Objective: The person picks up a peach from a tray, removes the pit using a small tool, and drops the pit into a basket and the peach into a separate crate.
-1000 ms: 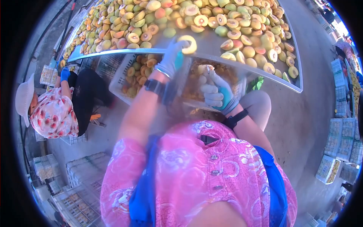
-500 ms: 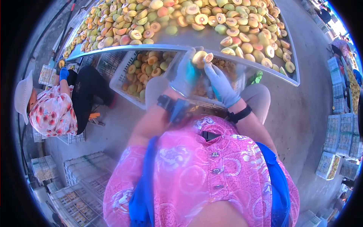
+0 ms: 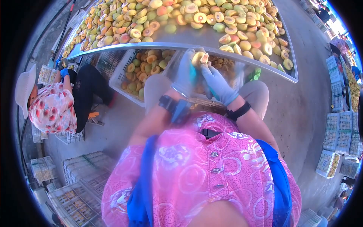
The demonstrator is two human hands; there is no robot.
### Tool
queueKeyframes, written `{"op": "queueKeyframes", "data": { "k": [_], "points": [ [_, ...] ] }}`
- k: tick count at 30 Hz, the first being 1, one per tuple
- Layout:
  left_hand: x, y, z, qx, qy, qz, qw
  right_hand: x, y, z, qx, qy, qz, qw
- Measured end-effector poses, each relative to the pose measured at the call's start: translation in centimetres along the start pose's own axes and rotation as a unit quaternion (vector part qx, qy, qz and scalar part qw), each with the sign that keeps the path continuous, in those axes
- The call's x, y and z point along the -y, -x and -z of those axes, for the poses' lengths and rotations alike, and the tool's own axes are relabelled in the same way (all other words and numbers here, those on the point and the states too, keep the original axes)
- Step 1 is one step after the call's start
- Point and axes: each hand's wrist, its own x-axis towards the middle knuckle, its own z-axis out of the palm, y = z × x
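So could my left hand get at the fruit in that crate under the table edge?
Probably yes: the crate is open-topped and juts out by the left knee, its near part uncovered. The left hand holds a fruit piece, though, and would likely have to free itself first.

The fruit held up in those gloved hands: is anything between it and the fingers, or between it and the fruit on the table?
Only glove shows between the held fruit and the left hand; the right hand is close beside it. Toward the table's fruit halves, the metal rim runs across the way.
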Motion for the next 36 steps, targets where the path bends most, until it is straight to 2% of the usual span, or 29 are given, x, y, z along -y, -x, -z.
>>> {"op": "queueKeyframes", "data": {
  "k": [4,6,7,9,10,12,14,15,17,20,21,22,23,24,25,27,28,30,31,33,35,36],
  "points": [
    [-0.8,0.4,-0.5,-0.004,0.044,0.044,0.998,0.5,0.5,-0.5,0.015,-0.019,-0.009,1.0],
    [-0.4,0.0,0.0,-0.011,-0.034,-0.001,0.999,0.2,0.3,-0.6,0.03,-0.038,-0.028,0.998],
    [0.0,-0.5,0.5,-0.011,-0.035,-0.001,0.999,-1.0,-0.4,-0.5,0.022,-0.05,-0.005,0.999],
    [0.4,-0.7,0.9,0.0,-0.242,-0.167,0.956,-1.8,-0.6,-0.5,0.014,-0.062,0.015,0.998],
    [0.2,-0.7,0.9,-0.001,-0.242,-0.167,0.956,-1.3,-0.1,-0.5,0.024,-0.077,-0.004,0.997],
    [-0.8,-0.6,0.4,0.001,-0.157,-0.054,0.986,-0.4,0.5,-0.2,0.034,-0.093,-0.023,0.995],
    [-2.1,0.5,-0.8,0.01,-0.129,-0.018,0.991,0.1,1.0,0.3,0.133,-0.18,-0.093,0.97],
    [-2.4,0.9,-1.0,0.018,-0.1,0.017,0.995,0.6,1.2,0.2,0.133,-0.18,-0.094,0.97],
    [-1.6,0.2,-0.1,0.008,-0.145,-0.012,0.989,1.3,1.5,-0.2,0.099,-0.129,-0.119,0.98],
    [-0.8,-0.9,1.2,0.009,-0.216,-0.059,0.975,-0.2,1.0,0.0,0.089,-0.108,-0.094,0.986],
    [-1.1,-0.7,0.7,0.016,-0.242,-0.077,0.967,-0.1,1.0,0.2,0.089,-0.108,-0.094,0.986],
    [-1.5,-0.2,0.5,0.014,-0.242,-0.077,0.967,0.0,1.2,0.7,0.131,-0.164,-0.125,0.97],
    [-2.0,0.3,0.2,0.027,-0.196,-0.019,0.98,0.0,1.3,0.9,0.172,-0.218,-0.156,0.948],
    [-2.5,0.8,-0.4,0.04,-0.148,0.039,0.987,-0.1,1.2,1.0,0.173,-0.219,-0.157,0.948],
    [-2.4,0.8,-0.3,0.039,-0.149,0.04,0.987,-0.3,1.1,1.1,0.175,-0.223,-0.166,0.944],
    [-2.4,0.7,-0.2,0.05,-0.215,0.004,0.975,-0.1,1.2,0.7,0.176,-0.228,-0.175,0.942],
    [-2.2,0.5,0.1,0.05,-0.215,0.004,0.975,0.3,1.6,-0.1,0.142,-0.198,-0.158,0.957],
    [-2.0,0.3,0.7,0.052,-0.352,-0.058,0.933,0.2,1.8,-0.4,0.108,-0.17,-0.142,0.969],
    [-2.1,0.3,0.8,0.05,-0.351,-0.058,0.933,-0.1,1.7,-0.1,0.127,-0.185,-0.162,0.961],
    [-2.6,0.4,0.8,0.086,-0.238,0.01,0.967,-0.9,1.3,0.5,0.147,-0.201,-0.183,0.951],
    [-2.7,0.3,1.3,0.097,-0.248,0.012,0.964,-1.3,1.0,1.0,0.212,-0.258,-0.212,0.919],
    [-2.7,0.2,1.4,0.109,-0.258,0.013,0.96,-1.3,1.1,0.8,0.211,-0.257,-0.212,0.919]
  ]
}}
